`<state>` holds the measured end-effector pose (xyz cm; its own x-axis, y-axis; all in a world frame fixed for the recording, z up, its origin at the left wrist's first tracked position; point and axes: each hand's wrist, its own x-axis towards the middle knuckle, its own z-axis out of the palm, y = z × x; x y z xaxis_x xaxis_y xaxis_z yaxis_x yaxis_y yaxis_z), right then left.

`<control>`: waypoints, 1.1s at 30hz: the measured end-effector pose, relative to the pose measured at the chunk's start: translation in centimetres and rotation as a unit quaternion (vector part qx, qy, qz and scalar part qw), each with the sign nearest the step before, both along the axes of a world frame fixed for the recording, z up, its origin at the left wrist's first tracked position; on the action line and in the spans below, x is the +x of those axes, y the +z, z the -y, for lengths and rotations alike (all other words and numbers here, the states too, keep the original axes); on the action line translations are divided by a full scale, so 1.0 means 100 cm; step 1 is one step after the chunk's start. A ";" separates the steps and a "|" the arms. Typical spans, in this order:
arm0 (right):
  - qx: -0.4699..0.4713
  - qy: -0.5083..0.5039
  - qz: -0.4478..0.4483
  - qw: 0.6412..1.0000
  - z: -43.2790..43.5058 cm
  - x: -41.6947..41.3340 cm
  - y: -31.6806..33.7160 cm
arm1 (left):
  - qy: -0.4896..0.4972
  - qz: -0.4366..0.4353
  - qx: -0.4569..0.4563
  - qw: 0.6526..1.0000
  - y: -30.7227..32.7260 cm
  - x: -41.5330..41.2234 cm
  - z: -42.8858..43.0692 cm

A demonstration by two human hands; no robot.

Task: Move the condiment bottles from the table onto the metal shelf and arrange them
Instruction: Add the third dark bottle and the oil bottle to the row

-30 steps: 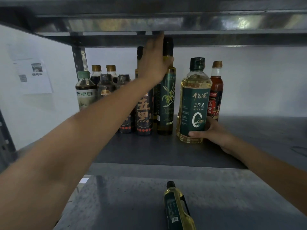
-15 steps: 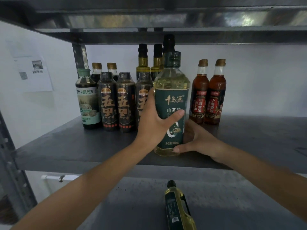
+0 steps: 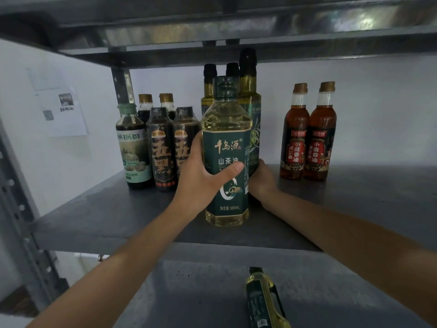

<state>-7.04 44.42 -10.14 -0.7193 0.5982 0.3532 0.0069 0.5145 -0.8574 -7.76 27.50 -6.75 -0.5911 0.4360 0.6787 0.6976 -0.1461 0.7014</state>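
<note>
A large camellia oil bottle (image 3: 227, 147), pale yellow oil with a dark green label and cap, stands near the front of the metal shelf (image 3: 113, 223). My left hand (image 3: 201, 178) wraps its left side, thumb across the label. My right hand (image 3: 262, 181) holds its lower right side, fingers hidden behind it. Directly behind stand tall olive oil bottles (image 3: 249, 91). Two dark sauce bottles (image 3: 162, 150) and a green-capped bottle (image 3: 133, 147) stand to the left. Two red-brown sesame oil bottles (image 3: 308, 138) stand to the right.
Another oil bottle (image 3: 262, 301) with a handle lies on the grey surface below the shelf. The upper shelf (image 3: 212, 27) hangs close above the tallest caps. A perforated post (image 3: 121, 84) rises at the back left. The shelf's right part holds nothing.
My left hand came down from the top of an olive oil bottle and took hold of the large bottle. The large bottle shifted left, in front of the olive oils.
</note>
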 end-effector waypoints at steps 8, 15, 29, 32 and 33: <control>-0.044 -0.013 -0.039 0.998 -0.032 -0.011 -0.008 | -0.002 -0.003 0.020 1.000 -0.004 -0.001 -0.003; -0.084 0.109 0.072 0.988 -0.091 -0.032 -0.022 | -0.004 -0.010 0.023 1.000 -0.006 -0.004 -0.003; 0.003 0.030 0.082 0.996 -0.110 -0.076 -0.021 | -0.022 -0.010 0.038 0.999 -0.006 -0.002 -0.003; 0.003 0.026 0.083 0.996 -0.109 -0.075 -0.020 | -0.019 -0.012 0.038 0.999 -0.006 -0.002 -0.003; 0.008 0.018 0.088 0.996 -0.106 -0.072 -0.019 | -0.017 -0.014 0.036 0.999 -0.007 -0.003 -0.003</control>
<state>-14.23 55.05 -12.04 -0.7922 0.5656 0.2293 0.1368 0.5308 -0.8364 -8.01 27.83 -7.40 -0.5573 0.4045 0.7251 0.7103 -0.2199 0.6686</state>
